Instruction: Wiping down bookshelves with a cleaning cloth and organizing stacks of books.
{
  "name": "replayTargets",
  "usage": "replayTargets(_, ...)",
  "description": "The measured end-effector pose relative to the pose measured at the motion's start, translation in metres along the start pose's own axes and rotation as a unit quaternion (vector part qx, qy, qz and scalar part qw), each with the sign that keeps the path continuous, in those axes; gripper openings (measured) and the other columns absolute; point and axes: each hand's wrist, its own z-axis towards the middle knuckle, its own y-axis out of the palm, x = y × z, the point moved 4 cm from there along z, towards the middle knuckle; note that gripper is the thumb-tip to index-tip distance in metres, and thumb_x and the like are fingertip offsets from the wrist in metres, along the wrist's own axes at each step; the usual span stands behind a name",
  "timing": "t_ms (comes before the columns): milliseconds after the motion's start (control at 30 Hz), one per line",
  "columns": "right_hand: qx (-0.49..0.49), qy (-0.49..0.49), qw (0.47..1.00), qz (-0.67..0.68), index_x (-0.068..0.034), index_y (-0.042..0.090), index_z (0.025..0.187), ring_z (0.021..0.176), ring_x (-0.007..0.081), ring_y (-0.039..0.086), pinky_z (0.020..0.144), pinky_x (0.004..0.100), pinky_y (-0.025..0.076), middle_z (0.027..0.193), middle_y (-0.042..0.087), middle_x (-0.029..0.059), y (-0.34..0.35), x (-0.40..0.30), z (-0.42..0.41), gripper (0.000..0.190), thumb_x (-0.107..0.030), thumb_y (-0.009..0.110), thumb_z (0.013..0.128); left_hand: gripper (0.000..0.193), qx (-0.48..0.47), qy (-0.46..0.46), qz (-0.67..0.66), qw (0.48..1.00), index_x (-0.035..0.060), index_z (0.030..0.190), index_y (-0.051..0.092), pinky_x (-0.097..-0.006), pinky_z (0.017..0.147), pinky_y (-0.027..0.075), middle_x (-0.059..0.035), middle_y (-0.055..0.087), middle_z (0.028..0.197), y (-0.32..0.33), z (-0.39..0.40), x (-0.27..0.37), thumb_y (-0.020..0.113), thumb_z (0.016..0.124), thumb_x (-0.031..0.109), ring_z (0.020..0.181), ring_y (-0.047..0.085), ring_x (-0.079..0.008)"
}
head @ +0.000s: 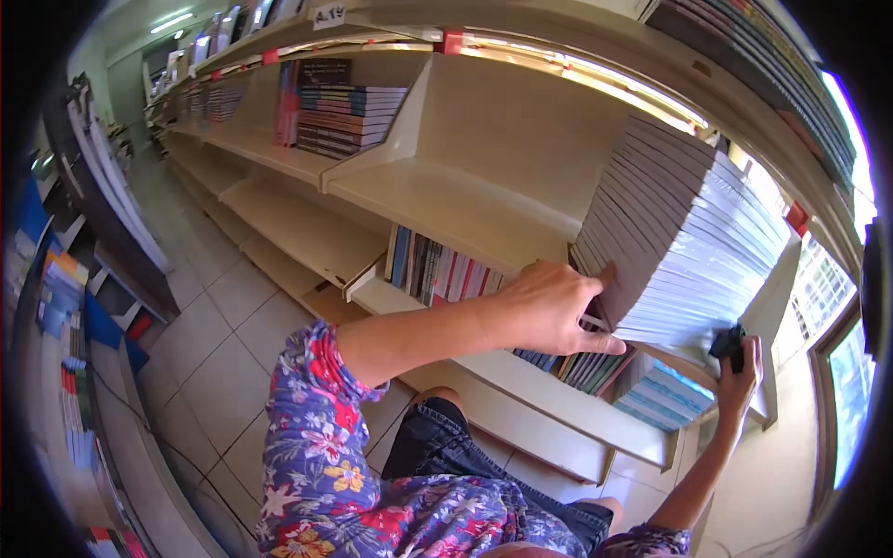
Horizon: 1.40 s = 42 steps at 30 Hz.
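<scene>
A tall stack of books (687,230) with pale page edges rests on the middle shelf at the right, its spines and pages forming two visible faces. My left hand (558,310) grips the stack's lower near corner, with a finger against its side and the thumb low at the front edge. In my right hand (743,366) is a small black object (728,345), perhaps a brush or cloth, held at the bottom right of the page edges. What exactly it is cannot be made out.
Below, a lower shelf (551,387) carries upright books (446,268) and a blue-edged book stack (663,394). Further left stand stacked books (349,118) beyond a shelf divider (380,150). More books (767,91) sit overhead. A window (851,397) is at right; another bookcase (118,411) stands behind left.
</scene>
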Motion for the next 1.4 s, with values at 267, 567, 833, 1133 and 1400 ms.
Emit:
replayTargets(267, 0.229, -0.071, 0.970, 0.045, 0.004, 0.054, 0.108, 0.097, 0.0257, 0.057, 0.081, 0.0348, 0.048, 0.112, 0.056, 0.0191, -0.027, -0.080, -0.010, 0.031, -0.003, 0.056, 0.078, 0.066, 0.173, -0.085, 0.142, 0.971, 0.0127, 0.136, 0.037, -0.0476, 0.109, 0.017, -0.0159, 0.050, 0.128, -0.073, -0.010, -0.149, 0.042, 0.087, 0.056, 0.124, 0.041, -0.0336)
replayTargets(567, -0.177, -0.166, 0.970, -0.027, 0.000, 0.057, 0.096, 0.084, 0.0364, 0.058, 0.072, 0.0422, 0.049, 0.098, 0.057, 0.0179, 0.153, -0.311, 0.100, 0.019, -0.009, 0.056, 0.080, 0.076, -0.122, -0.271, 0.177, 0.938, 0.0239, 0.145, 0.013, -0.0506, 0.110, 0.005, -0.0157, 0.017, 0.148, -0.055, -0.049, -0.276, 0.016, 0.085, 0.069, 0.136, 0.015, -0.0379)
replayTargets(833, -0.411, -0.056, 0.910, -0.005, 0.002, 0.059, 0.097, 0.085, 0.0379, 0.060, 0.078, 0.0430, 0.048, 0.097, 0.060, 0.0253, 0.240, -0.281, 0.090, 0.022, -0.011, 0.048, 0.083, 0.082, -0.066, -0.262, 0.240, 0.932, 0.0241, 0.145, 0.010, -0.0596, 0.107, 0.002, -0.0157, 0.013, 0.149, -0.060, -0.057, -0.263, 0.011, 0.081, 0.075, 0.137, 0.011, -0.0357)
replayTargets(1133, -0.391, -0.026, 0.886, -0.247, 0.001, 0.064, 0.086, 0.085, 0.0355, 0.062, 0.077, 0.0417, 0.049, 0.088, 0.063, 0.0227, 0.315, -0.223, 0.144, 0.020, -0.011, 0.050, 0.079, 0.085, 0.030, -0.228, 0.206, 0.951, 0.0243, 0.145, 0.012, -0.0624, 0.105, 0.006, -0.0166, 0.015, 0.148, -0.065, -0.048, -0.254, 0.011, 0.079, 0.077, 0.137, 0.011, -0.0362)
replayTargets(1400, -0.376, -0.072, 0.924, -0.021, -0.001, 0.064, 0.098, 0.088, 0.0366, 0.061, 0.081, 0.0407, 0.047, 0.092, 0.063, 0.0229, 0.288, -0.310, 0.109, 0.030, -0.005, 0.054, 0.071, 0.082, 0.102, -0.194, 0.215, 0.952, 0.0209, 0.144, 0.017, -0.0653, 0.103, 0.008, -0.0187, 0.023, 0.145, -0.071, -0.066, -0.260, 0.017, 0.081, 0.074, 0.136, 0.015, -0.0375)
